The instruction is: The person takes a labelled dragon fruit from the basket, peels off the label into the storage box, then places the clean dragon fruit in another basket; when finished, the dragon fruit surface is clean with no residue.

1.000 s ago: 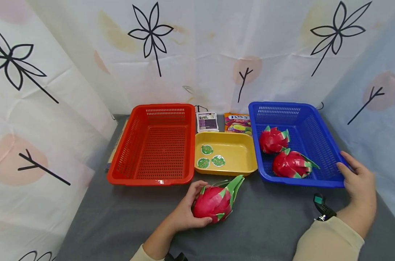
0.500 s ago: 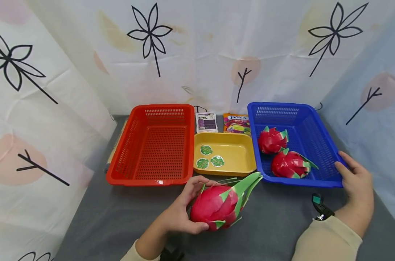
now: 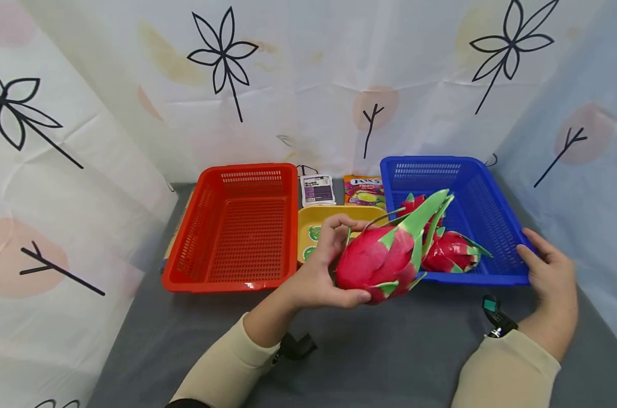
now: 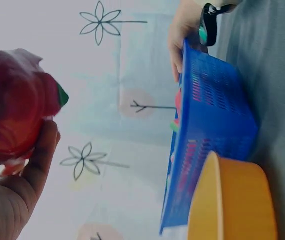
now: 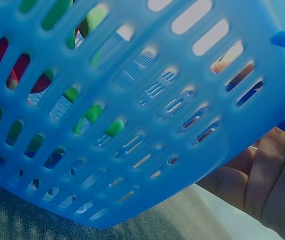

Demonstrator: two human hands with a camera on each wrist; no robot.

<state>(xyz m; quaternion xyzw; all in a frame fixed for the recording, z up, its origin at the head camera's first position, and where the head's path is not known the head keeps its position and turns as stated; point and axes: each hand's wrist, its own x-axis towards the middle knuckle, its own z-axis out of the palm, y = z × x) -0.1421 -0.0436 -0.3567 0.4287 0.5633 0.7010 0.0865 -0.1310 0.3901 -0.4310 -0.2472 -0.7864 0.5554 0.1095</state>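
Note:
My left hand (image 3: 320, 275) grips a pink dragon fruit (image 3: 371, 263) with long green leaf tips, thumb at its near side and fingers round the far side. It is raised off the table, overlapping the yellow tray and the near left corner of the blue basket (image 3: 497, 226) in the head view. In the left wrist view the dragon fruit (image 4: 15, 107) shows in the fingers at the left. My right hand (image 3: 555, 277) holds the blue basket's right rim near its front corner. Inside that basket lie two more dragon fruits, one (image 3: 450, 251) in front, the other partly hidden behind the held one.
A red basket (image 3: 293, 226) stands on the left. Between the baskets is a yellow tray (image 3: 356, 212) with round green stickers (image 3: 314, 233). Behind it are a white-and-purple packet (image 3: 318, 190) and a Fox's candy bag (image 3: 364, 190). A printed curtain (image 3: 298, 73) surrounds the grey table (image 3: 390, 351).
My left hand has lifted the dragon fruit from the table and carried it up and rightward toward the blue basket. My right hand has stayed on the basket's rim.

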